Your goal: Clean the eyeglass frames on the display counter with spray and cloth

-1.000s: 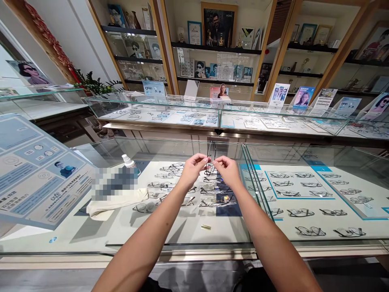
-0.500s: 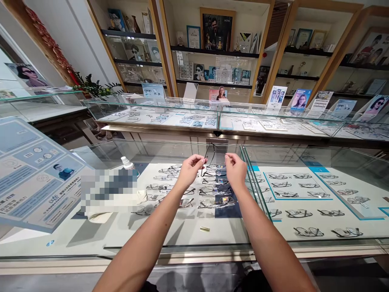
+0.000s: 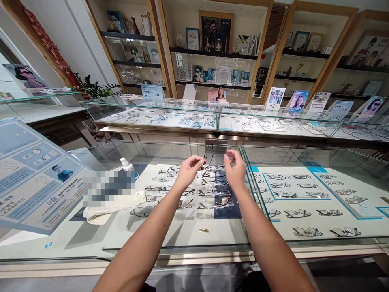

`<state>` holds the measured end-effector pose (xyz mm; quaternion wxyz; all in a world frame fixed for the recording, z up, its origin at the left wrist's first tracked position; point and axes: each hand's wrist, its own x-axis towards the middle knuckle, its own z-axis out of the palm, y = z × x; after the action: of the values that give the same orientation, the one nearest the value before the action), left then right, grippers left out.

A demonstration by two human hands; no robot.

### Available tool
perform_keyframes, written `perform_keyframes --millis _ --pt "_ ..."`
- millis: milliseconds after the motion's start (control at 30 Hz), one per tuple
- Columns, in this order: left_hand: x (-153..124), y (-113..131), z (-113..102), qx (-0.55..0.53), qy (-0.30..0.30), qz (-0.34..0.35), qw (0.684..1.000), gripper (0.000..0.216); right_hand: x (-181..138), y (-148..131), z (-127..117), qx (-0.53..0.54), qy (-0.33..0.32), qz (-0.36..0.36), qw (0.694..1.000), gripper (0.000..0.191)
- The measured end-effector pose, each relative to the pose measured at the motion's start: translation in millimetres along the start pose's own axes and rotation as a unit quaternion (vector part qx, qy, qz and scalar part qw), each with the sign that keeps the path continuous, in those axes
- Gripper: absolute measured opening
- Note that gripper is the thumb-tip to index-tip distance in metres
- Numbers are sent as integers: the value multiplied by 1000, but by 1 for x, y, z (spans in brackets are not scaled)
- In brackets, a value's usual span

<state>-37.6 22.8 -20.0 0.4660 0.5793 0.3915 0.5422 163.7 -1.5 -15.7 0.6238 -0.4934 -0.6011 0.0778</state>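
Observation:
Both my hands are raised over the glass counter. My left hand is closed in a pinch on one thin arm of a pair of black glasses. To its right, my right hand is curled in a pinch at the other side of the glasses, and the contact there is hard to make out. The frame hangs between the two hands, above rows of display glasses under the glass.
A white spray bottle and a folded cream cloth lie on the counter to the left, beside a slanted blue leaflet board. A small gold piece lies near me. A second display counter and wall shelves stand behind.
My hands, pinched close together a second ago, have moved apart, and the glasses now spread between them. The right hand has risen slightly.

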Motion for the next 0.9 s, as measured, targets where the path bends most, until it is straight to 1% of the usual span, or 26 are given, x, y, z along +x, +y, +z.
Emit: perform_keyframes --millis 67,133,233,333,467,667,800,900 --pt "0 0 0 3 -3 3 1000 43 -4 -5 2 -3 -67 -47 997 29" --pt "0 -1 1 15 -16 10 1000 42 -8 -8 5 -12 -124 -82 989 32" --pt "-1 -2 1 24 -24 14 999 42 -11 -9 7 -33 -154 -89 983 33" --pt "-2 -1 2 1 -9 2 1000 43 -11 -7 7 -54 -153 -71 984 32" --pt "-2 3 1 -55 25 -28 998 44 -9 -3 7 -76 -137 -41 987 31" --pt "3 7 -7 -147 65 -63 985 44 -7 0 6 -88 -108 0 990 31" --pt "6 7 -13 -185 87 -69 976 44 -7 2 7 -94 -112 9 989 30" --pt "7 6 -17 -191 109 -59 974 43 -8 4 9 -105 -112 4 988 29"
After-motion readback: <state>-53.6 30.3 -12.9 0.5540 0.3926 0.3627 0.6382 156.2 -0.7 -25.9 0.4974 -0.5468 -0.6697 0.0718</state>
